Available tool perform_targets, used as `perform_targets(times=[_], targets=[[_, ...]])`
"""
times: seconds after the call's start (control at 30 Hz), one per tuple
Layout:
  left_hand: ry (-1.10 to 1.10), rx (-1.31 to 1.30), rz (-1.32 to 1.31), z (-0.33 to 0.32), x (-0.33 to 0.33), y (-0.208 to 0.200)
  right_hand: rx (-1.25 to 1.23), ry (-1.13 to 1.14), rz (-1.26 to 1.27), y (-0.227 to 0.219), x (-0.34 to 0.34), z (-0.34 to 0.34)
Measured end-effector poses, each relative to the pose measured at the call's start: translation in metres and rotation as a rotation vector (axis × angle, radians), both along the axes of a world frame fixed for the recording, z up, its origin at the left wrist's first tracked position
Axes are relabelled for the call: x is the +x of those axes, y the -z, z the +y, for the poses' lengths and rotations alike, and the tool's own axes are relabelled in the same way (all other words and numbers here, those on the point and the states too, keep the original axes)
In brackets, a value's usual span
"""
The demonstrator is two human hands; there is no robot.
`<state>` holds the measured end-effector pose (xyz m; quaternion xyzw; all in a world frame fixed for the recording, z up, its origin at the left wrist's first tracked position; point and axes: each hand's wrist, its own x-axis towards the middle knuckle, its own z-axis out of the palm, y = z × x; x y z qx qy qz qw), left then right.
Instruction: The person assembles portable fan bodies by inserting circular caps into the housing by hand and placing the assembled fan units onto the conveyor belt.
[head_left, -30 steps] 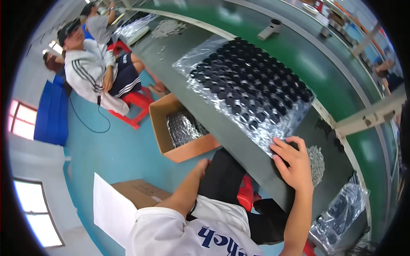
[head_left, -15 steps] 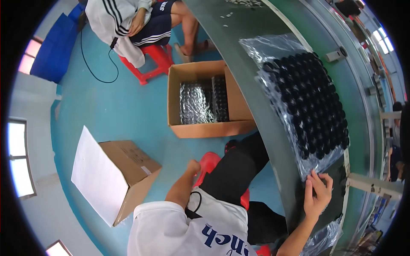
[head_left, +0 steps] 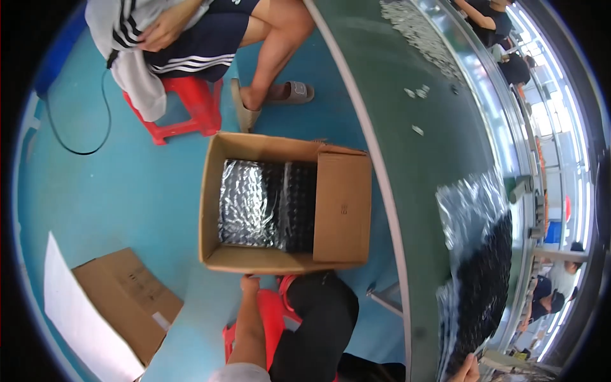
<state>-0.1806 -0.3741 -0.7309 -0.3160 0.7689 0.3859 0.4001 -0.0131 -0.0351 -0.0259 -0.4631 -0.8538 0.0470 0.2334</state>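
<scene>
My right hand [head_left: 468, 370] pinches the near end of a clear plastic sheet pack of black round pieces [head_left: 482, 290] on the green work table [head_left: 407, 191]. The pack tilts, its pieces seen at a slant. At the near wall of an open cardboard box [head_left: 286, 262] is my left hand [head_left: 250, 283]; its fingers are mostly hidden, and I cannot tell whether it grips the box. Inside the box, two packs lie side by side: a shiny plastic-wrapped pack [head_left: 247, 204] and a darker one [head_left: 299, 207].
A second cardboard box [head_left: 130, 293] with a white sheet [head_left: 76, 312] stands at the left. Another person sits on a red stool [head_left: 191, 105] beyond the open box. Small pale pieces [head_left: 420, 38] are spread on the far table. My legs and red stool [head_left: 270, 325] are below.
My view has shifted, so the box and table appear lower. The sheet pack has gone from lying flat to tilted, still in my right hand. My left hand is now at the box's near wall.
</scene>
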Motion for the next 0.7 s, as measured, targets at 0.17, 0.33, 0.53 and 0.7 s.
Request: perform_targets(times=[0.17,0.33,0.53,0.7], targets=[[0.686,-0.189,0.675,0.034,0.004,0.028,0.208,-0.504,-0.268,-0.002,0.029,0.023],[0.665,-0.134,0.627,0.097,0.006,0.042,0.169,0.073,-0.108,0.009,0.1,0.028],[0.677,-0.139,0.585,0.11,0.031,0.05,-0.042,0.518,-0.053,-0.01,0.125,0.022],[0.701,-0.153,0.555,0.117,0.05,0.041,0.103,0.072,-0.162,-0.016,0.158,0.032]])
